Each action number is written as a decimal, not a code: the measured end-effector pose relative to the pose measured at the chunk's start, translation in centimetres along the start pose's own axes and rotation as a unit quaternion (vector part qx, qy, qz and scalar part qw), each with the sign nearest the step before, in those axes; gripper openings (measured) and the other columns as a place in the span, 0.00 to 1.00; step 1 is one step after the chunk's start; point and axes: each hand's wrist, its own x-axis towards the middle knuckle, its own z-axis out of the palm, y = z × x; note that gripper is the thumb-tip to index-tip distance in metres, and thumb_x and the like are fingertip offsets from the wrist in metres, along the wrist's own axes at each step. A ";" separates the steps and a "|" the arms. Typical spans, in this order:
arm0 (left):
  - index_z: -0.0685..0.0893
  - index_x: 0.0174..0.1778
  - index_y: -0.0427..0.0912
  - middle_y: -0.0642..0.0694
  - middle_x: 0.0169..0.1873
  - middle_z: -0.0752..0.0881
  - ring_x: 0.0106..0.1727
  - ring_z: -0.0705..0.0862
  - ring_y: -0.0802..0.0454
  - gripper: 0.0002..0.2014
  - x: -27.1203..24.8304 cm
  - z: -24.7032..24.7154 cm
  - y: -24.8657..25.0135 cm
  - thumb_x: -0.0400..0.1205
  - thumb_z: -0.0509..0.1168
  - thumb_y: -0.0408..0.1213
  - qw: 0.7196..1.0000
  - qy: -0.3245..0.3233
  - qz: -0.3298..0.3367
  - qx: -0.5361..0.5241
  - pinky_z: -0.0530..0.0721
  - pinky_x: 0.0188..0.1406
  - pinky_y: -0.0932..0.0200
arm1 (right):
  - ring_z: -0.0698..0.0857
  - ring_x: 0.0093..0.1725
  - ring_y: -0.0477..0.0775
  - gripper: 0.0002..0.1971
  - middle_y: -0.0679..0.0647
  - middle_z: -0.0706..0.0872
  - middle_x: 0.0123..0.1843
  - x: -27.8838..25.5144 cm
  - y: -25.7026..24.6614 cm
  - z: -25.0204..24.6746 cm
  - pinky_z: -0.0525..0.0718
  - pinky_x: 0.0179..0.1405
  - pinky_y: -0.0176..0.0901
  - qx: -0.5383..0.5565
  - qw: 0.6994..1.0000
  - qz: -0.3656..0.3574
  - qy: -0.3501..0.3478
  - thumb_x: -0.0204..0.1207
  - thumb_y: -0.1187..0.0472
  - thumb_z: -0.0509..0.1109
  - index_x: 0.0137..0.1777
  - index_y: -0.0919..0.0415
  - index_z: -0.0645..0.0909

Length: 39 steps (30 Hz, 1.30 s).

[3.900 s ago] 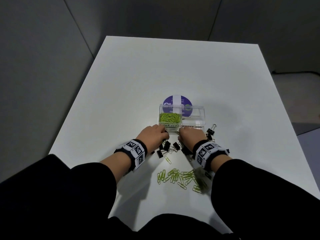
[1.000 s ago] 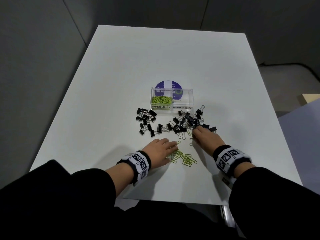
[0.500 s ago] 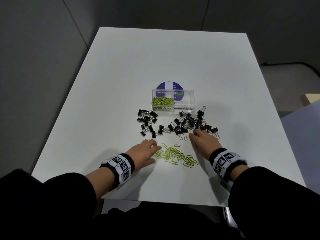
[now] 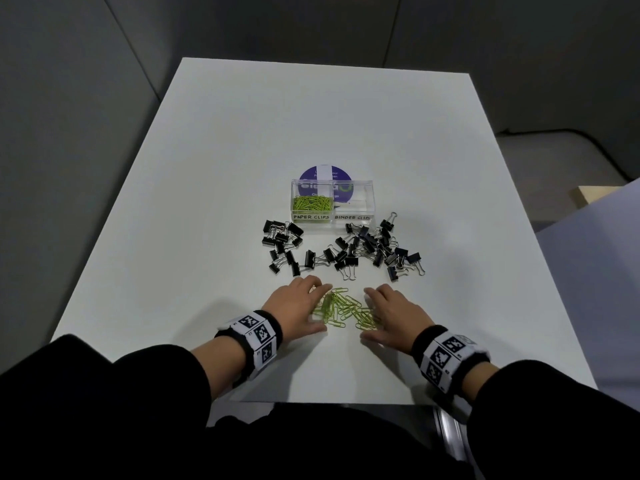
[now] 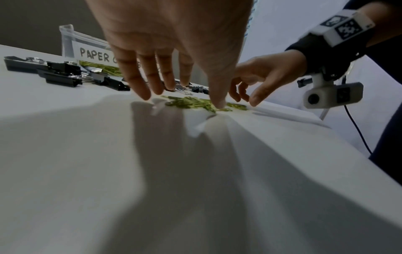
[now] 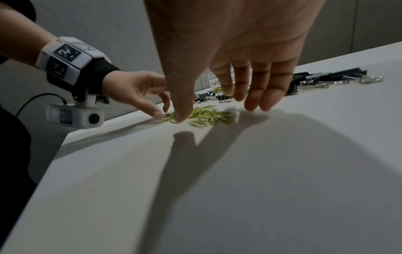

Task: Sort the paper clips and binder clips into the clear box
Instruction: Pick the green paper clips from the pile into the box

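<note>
A loose heap of green paper clips (image 4: 346, 308) lies near the table's front edge, between my two hands. My left hand (image 4: 299, 308) rests open at the heap's left side, fingers spread, thumb tip (image 5: 218, 104) on the clips. My right hand (image 4: 394, 313) lies open at the right side, its thumb (image 6: 180, 116) touching the clips (image 6: 204, 115). Behind them, black binder clips (image 4: 346, 249) are scattered in front of the clear box (image 4: 332, 206). Its left compartment, labelled PAPER CLIPS, holds green clips; the right one, labelled BINDER CLIPS, looks empty.
A round purple lid (image 4: 325, 176) lies behind the box. The white table (image 4: 311, 116) is bare beyond it. A cable (image 4: 540, 133) runs across the floor at the right, beside a pale surface (image 4: 588, 254).
Both hands have drawn inward against the green clips, bunching them into a tighter heap. The right hand has come back from the binder clips to the heap's right side.
</note>
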 end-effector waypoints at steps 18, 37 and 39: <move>0.68 0.73 0.45 0.44 0.69 0.68 0.70 0.68 0.45 0.32 1.3 0.1 1.5 0.75 0.68 0.53 0.998 -0.003 -0.060 -0.015 0.79 0.58 0.49 | 0.71 0.64 0.61 0.38 0.57 0.68 0.66 2.8 -3.3 0.4 0.80 0.53 0.54 0.024 0.999 0.045 0.005 0.66 0.45 0.74 0.73 0.52 0.61; 0.78 0.65 0.38 0.36 0.61 0.78 0.63 0.78 0.39 0.17 3.7 -1.6 0.7 0.80 0.59 0.26 0.989 -0.037 -0.097 -0.101 0.77 0.63 0.51 | 0.80 0.53 0.66 0.09 0.64 0.75 0.59 6.5 -3.9 -0.8 0.76 0.44 0.52 0.021 0.999 0.027 0.027 0.78 0.68 0.59 0.56 0.66 0.74; 0.78 0.65 0.38 0.37 0.61 0.78 0.63 0.78 0.39 0.17 3.7 -1.8 0.7 0.80 0.58 0.27 0.991 -0.038 -0.091 -0.095 0.76 0.62 0.52 | 0.81 0.54 0.66 0.09 0.64 0.76 0.59 6.5 -3.8 -0.9 0.76 0.44 0.52 0.001 1.000 0.016 0.027 0.78 0.69 0.59 0.57 0.67 0.74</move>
